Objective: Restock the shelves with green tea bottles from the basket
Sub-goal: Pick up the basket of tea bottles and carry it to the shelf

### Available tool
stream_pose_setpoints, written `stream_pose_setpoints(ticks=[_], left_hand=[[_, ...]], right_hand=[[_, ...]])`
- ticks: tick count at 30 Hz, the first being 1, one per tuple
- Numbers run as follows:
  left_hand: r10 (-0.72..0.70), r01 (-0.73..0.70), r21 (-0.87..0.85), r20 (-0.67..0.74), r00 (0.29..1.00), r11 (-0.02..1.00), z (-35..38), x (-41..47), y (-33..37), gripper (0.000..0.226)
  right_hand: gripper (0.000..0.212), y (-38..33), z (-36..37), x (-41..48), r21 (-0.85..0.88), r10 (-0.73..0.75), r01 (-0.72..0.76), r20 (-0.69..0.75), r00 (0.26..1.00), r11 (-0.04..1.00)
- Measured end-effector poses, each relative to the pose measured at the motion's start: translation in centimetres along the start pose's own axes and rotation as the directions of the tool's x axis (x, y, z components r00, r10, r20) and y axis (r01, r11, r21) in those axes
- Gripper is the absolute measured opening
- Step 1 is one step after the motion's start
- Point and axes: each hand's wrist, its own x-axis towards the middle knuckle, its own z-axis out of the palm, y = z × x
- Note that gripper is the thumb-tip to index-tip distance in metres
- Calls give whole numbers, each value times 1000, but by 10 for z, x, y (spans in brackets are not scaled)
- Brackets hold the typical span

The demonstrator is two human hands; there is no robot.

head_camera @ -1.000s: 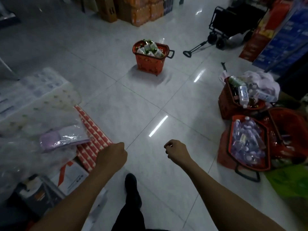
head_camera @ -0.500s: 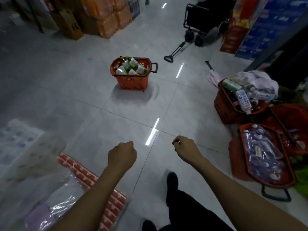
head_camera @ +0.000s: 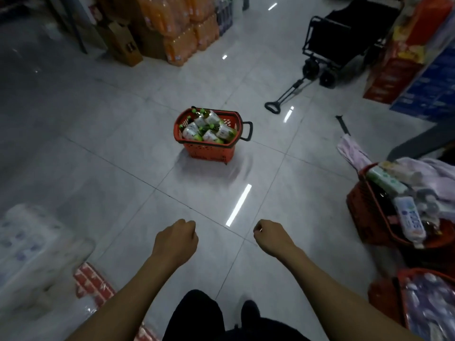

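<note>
Basket: here it is, the orange shopping basket [head_camera: 209, 152], standing upright on the tiled floor [head_camera: 110, 168], straight ahead of the person and well apart from both hands.
Bottles: green tea bottles [head_camera: 210, 130] heaped inside the basket, lying on their sides in a jumble, green caps mostly toward its far-left rim. None is out yet.
Left hand: the left hand [head_camera: 176, 238] is held out on the near side of the basket, fingers curled into a fist, nothing in it.
Right hand: the right hand [head_camera: 272, 236] is level with the left, fingers tucked in against the thumb, and empty too.
Key relation: the basket lies dead ahead and beyond both fists, its long side running across the view, black handle [head_camera: 247, 131] at its right end. It sits a touch left of the midline, so the left hand looks marginally nearer, though the handle favours the right.
Next: I'd say walk up and bend down before any reach.
Around the basket: orange drink packs [head_camera: 182, 33] beyond it to the left, a black folding wagon [head_camera: 344, 38] beyond it to the right.
Shelves: the one to restock I cannot make out.
</note>
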Motion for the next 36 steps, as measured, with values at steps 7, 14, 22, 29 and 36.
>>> stream_pose_setpoints(ticks=[7, 14, 22, 29, 36], left_hand=[[-105, 100, -120, -35, 994, 988, -29, 156, -69, 24], [-163, 171, -271, 53, 985, 947, -78, 319, -127, 21], [-198, 246, -335, 173, 965, 909, -132, 520, -156, 38], [-331, 447, -450, 316, 889, 773, -100, 708, -158, 44], [-479, 607, -542, 375, 794, 582, -5, 864, -202, 60]], right_hand=[[35, -94, -48, 147, -14, -31, 32, 44, 999, 999], [27, -188, -118, 286, 17, 64, -64, -3, 998, 998], [38, -229, -193, 454, 236, 219, -204, -40, 975, 950], [53, -218, -201, 632, 444, 418, -398, 56, 907, 803], [77, -183, -157, 802, 576, 549, -486, 75, 833, 658]])
